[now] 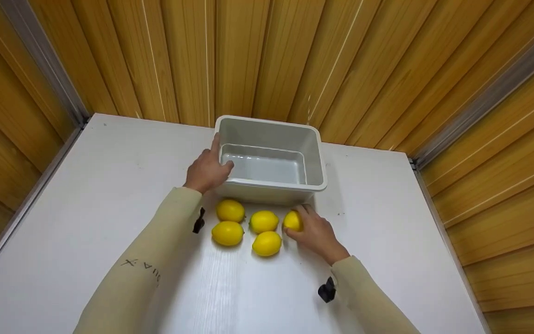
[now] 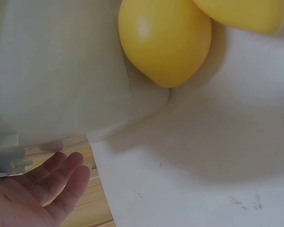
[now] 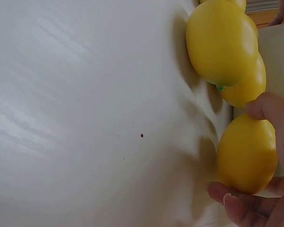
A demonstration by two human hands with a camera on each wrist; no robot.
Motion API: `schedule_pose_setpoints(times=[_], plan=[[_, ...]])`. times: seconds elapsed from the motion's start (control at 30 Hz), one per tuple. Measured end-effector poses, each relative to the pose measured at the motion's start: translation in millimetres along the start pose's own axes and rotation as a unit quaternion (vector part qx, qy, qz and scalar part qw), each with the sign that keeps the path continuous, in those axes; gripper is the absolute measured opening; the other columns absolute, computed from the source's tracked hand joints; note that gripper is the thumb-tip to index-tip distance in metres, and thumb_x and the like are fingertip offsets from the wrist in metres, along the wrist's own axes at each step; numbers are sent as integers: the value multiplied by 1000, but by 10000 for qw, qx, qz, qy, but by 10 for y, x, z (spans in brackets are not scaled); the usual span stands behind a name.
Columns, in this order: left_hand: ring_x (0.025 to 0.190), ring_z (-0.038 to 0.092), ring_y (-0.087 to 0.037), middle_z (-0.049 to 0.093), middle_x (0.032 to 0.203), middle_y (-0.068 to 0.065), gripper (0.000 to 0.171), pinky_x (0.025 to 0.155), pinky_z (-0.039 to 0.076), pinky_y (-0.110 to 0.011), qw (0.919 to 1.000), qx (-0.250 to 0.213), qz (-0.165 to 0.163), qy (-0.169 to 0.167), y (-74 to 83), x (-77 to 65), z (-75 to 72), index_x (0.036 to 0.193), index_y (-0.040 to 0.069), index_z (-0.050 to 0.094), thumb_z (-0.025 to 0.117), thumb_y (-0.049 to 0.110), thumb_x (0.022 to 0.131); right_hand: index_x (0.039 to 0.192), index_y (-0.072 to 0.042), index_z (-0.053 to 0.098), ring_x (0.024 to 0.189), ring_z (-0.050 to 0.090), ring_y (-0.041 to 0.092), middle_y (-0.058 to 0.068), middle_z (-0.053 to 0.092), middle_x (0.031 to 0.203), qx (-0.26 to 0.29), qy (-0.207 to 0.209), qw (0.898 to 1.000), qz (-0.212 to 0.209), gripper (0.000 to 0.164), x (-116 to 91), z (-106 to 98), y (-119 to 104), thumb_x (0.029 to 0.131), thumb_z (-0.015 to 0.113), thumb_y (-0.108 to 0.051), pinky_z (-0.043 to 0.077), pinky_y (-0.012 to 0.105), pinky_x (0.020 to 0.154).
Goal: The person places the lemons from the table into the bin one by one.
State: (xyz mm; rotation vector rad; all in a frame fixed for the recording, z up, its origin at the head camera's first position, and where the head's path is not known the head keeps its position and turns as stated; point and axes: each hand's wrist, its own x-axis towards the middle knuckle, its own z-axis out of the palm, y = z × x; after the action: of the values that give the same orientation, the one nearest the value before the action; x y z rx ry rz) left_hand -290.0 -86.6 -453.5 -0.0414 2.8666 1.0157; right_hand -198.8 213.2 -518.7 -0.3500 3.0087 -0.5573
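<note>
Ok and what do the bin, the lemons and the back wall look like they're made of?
Bin: probably hard plastic, smooth with a slight sheen; its rounded rim looks molded.
Lemons: smooth, softly shiny skins, real or imitation; one's bright green tip hints at plastic, but I can't be sure.
Back wall: wood-grain slats, either real wood or printed panels.
</note>
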Motion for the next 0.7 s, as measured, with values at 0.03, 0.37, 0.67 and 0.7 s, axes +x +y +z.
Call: schedule_pose_setpoints(times=[0.03,0.37,0.67,0.7], plan=[[118,53,-33,48,137,-18,86,107,41,-53,10000,0,-6,-8,2,0,-1,157,26,-2,49,47,90,129,-17,53,93,56,24,7,53,130,-4,6,10000,2,60,1,0,0,81,70,-47,50,45,84],[118,53,-33,48,138,-18,86,107,40,-54,10000,-34,-67,-24,8,1,-8,157,26,-1,50,46,91,132,-16,52,94,58,23,6,54,130,12,263,9995,-145,62,-3,5,9,80,70,-47,51,45,84],[116,54,-33,49,135,-18,86,105,42,-53,10000,-26,-20,-2,-2,11,-4,157,25,0,50,46,90,130,-18,54,95,59,23,5,55,127,89,545,9980,-301,60,0,10,14,79,71,-45,52,44,82],[116,54,-32,50,135,-18,86,104,43,-53,10000,-31,-14,0,-3,11,-5,157,25,0,50,46,90,130,-18,54,95,59,22,5,56,126,87,572,9978,-318,60,0,10,14,79,71,-45,52,44,81]])
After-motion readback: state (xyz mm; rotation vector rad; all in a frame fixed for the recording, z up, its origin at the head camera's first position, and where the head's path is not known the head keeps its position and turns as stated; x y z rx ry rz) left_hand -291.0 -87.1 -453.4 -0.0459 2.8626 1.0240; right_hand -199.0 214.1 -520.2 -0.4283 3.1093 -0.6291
